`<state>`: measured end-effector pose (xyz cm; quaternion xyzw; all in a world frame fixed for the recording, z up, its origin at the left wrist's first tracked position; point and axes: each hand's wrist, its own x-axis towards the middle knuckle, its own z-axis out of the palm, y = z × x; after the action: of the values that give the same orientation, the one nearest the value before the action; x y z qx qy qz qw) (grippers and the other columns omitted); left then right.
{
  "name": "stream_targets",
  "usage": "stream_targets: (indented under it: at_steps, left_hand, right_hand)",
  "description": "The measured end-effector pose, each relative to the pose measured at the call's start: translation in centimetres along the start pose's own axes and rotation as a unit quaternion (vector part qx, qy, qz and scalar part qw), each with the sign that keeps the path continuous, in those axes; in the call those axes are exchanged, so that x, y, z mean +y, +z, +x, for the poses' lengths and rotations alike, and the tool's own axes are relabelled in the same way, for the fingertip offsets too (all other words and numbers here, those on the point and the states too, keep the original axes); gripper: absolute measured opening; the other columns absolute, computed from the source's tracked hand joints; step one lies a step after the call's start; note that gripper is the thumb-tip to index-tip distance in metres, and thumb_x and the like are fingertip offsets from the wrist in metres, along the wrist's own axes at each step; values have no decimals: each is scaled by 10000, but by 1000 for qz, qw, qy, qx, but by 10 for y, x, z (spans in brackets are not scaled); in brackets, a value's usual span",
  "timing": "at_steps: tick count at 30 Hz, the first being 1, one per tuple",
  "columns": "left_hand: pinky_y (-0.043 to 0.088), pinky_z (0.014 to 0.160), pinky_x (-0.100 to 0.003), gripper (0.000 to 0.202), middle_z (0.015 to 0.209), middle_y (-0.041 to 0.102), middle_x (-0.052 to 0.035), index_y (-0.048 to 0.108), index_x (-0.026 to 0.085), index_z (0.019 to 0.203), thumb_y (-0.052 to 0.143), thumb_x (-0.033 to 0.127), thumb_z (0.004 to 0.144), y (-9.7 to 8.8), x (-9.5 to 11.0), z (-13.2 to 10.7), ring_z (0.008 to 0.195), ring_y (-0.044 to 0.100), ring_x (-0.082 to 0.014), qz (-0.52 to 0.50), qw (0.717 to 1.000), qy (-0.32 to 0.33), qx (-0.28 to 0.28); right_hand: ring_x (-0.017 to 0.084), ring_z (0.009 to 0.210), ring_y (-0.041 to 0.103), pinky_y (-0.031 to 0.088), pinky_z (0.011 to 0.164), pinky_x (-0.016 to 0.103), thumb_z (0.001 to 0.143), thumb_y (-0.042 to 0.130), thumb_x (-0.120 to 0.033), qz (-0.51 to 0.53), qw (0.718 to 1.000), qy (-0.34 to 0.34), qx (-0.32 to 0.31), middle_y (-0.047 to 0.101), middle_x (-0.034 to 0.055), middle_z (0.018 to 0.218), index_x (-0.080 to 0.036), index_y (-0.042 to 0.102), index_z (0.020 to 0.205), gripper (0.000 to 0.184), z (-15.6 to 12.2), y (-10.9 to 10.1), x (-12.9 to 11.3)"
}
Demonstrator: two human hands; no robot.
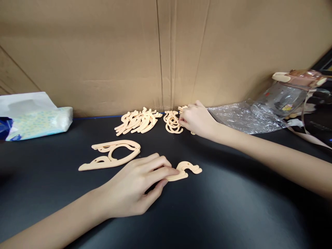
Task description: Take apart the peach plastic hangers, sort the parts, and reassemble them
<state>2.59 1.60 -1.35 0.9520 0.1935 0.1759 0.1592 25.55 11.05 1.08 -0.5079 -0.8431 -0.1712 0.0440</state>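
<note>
Left hand (137, 183) pinches hook (191, 166) on bench (220, 197), seemingly steadying it. Right hand (197, 119), at hook's one o'clock, by rings (171, 128); grip hidden, cannot tell. Bars (145, 122) heaped at eleven o'clock, presumably sorted by shape.

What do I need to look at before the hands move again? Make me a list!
1. Left hand on the hook-shaped piece: ok, touching it.
2. Right hand at the ring-shaped pieces: ok, it is beside them.
3. Right hand has picked one up: cannot tell, its grasp is hidden.
4. Two-armed piece lying on the black table: ok.
5. Bigger pile sorted one by one: not ok, its pieces overlap.
6. Clear plastic bag free of the right forearm: cannot tell, they look very close.
</note>
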Motion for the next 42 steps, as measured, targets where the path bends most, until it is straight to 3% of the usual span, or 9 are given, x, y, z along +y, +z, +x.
stream_targets:
  at_steps: [19,23,27,31,35,42]
  left_hand:
    - [469,755,-259,342,1026,649,-50,571,183,1213,438,58,923,5,22,1,844,559,-156,-22,999,31,-18]
    - [466,744,-268,352,1015,648,-51,574,186,1226,428,65,930,5,22,0,844,563,-160,-14,999,34,-21]
    - [466,737,-268,356,1004,653,-49,572,194,1226,441,61,923,6,21,-1,837,572,-159,-17,999,36,-14]
    - [467,733,-265,347,1006,658,-47,580,194,1207,460,60,910,8,21,-1,830,572,-156,-20,999,36,-12]
    - [458,722,-268,323,945,638,-39,594,201,1188,478,86,909,7,21,-1,797,557,-153,3,999,37,-9]
    - [450,700,-267,312,804,554,-22,639,218,1126,507,107,866,8,21,-1,739,507,-153,29,998,50,30]
  right_hand:
    - [224,763,635,303,803,367,910,481,-219,14,999,38,32,744,139,833,-117,742,778,310,19,4,-3]
    - [235,793,641,328,825,373,934,470,-267,42,994,78,62,748,128,864,-124,760,858,333,27,-7,6]
    - [187,646,603,356,710,327,922,524,-359,145,980,102,96,706,71,703,-148,764,780,350,16,-27,5]
    - [152,557,570,342,621,301,859,594,-270,199,978,39,41,683,33,628,-165,757,724,236,-17,-41,-20]
    - [172,661,606,363,791,338,842,595,-188,173,983,-54,-21,703,41,659,-156,734,664,229,-50,-43,-50]
    - [160,664,596,346,756,325,861,608,-203,202,973,-83,-78,709,48,688,-137,735,693,220,-63,-36,-66]
